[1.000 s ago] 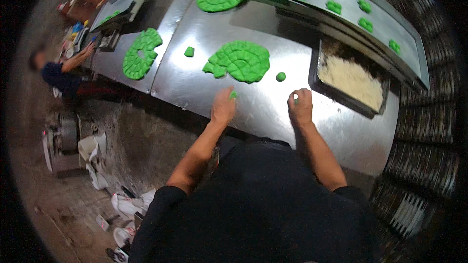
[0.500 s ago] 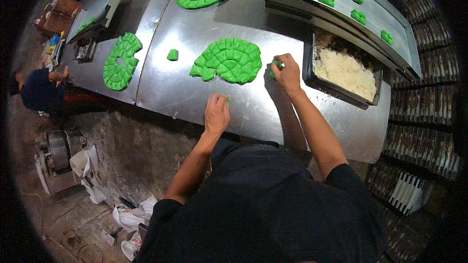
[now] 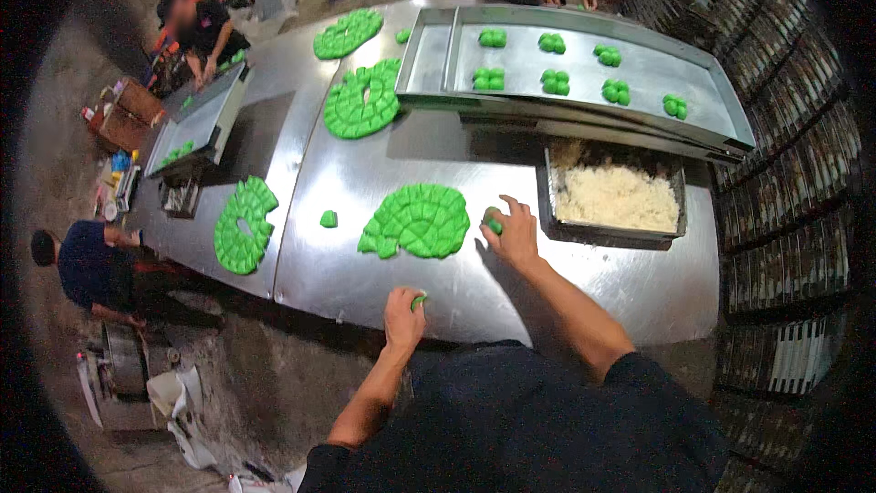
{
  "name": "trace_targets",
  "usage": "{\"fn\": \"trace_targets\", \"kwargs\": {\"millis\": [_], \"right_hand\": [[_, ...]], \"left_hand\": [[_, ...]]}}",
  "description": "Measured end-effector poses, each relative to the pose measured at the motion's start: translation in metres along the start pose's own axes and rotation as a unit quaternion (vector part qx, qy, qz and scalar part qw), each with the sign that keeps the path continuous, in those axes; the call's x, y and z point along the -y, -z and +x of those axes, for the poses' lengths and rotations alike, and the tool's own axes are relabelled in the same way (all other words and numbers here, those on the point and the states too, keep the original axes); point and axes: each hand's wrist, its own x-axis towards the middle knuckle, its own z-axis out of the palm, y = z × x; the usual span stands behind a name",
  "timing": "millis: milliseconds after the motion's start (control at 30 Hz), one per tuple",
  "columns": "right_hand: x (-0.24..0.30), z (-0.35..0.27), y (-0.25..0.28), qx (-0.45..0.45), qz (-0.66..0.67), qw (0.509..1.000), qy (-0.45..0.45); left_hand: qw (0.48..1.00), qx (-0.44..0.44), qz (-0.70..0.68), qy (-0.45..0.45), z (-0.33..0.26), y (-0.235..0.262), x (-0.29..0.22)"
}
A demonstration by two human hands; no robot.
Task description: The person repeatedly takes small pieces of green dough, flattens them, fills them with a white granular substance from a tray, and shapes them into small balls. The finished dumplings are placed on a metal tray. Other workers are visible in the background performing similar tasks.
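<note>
My left hand (image 3: pixel 402 319) is closed on a small piece of green dough (image 3: pixel 419 301) near the front edge of the steel table (image 3: pixel 338 274). Farther right, the fingers of my right hand (image 3: pixel 516 231) curl round another green dough lump (image 3: pixel 493 221), partly hidden by them. Between and beyond both hands lies a scored slab of green dough (image 3: pixel 420 221), cut into many segments, its left side ragged. One loose dough chunk (image 3: pixel 328 218) sits on the steel to the slab's left.
A black-rimmed tin of pale crumbly filling (image 3: pixel 619 196) stands right of my right hand. Behind it, a long metal tray (image 3: pixel 566 96) bears clustered dough balls. More scored slabs (image 3: pixel 245 226) (image 3: pixel 363 100) lie left and far. Co-workers (image 3: pixel 87 260) (image 3: pixel 205 32) stand around the table; racks (image 3: pixel 785 228) line the right.
The view has tipped upward, bringing the far tray and co-workers into sight. Both hands keep hold of their dough; my right hand is slightly closer to the slab, and more of the left piece shows.
</note>
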Motion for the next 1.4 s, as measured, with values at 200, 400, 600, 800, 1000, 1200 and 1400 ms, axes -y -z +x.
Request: {"fn": "trace_targets", "kwargs": {"millis": [200, 400, 600, 800, 1000, 1200, 1400], "right_hand": [[0.071, -0.006, 0.083, -0.082, 0.4, 0.91, -0.067], [0.045, 0.047, 0.196, -0.327, 0.393, 0.854, -0.099], [0.067, -0.016, 0.184, -0.239, 0.417, 0.876, -0.04], [-0.104, -0.035, 0.134, 0.102, 0.399, 0.889, -0.198], [-0.204, 0.022, 0.116, 0.135, -0.163, 0.975, -0.068], [-0.199, 0.025, 0.116, 0.124, -0.133, 0.978, -0.1], [-0.201, 0.02, 0.133, -0.004, 0.37, 0.869, -0.329]], "left_hand": [[0.886, -0.043, -0.451, 0.097, 0.061, 0.029, -0.184], [0.873, -0.049, -0.479, -0.074, 0.107, 0.056, -0.31], [0.868, -0.021, -0.493, 0.058, 0.098, 0.018, -0.29], [0.731, 0.158, -0.593, 0.299, 0.099, -0.034, -0.205], [0.753, 0.22, -0.53, 0.321, 0.093, -0.034, -0.198], [0.78, 0.231, -0.51, 0.279, 0.099, -0.034, -0.208], [0.779, 0.245, -0.543, 0.193, 0.164, -0.058, -0.255]]}}
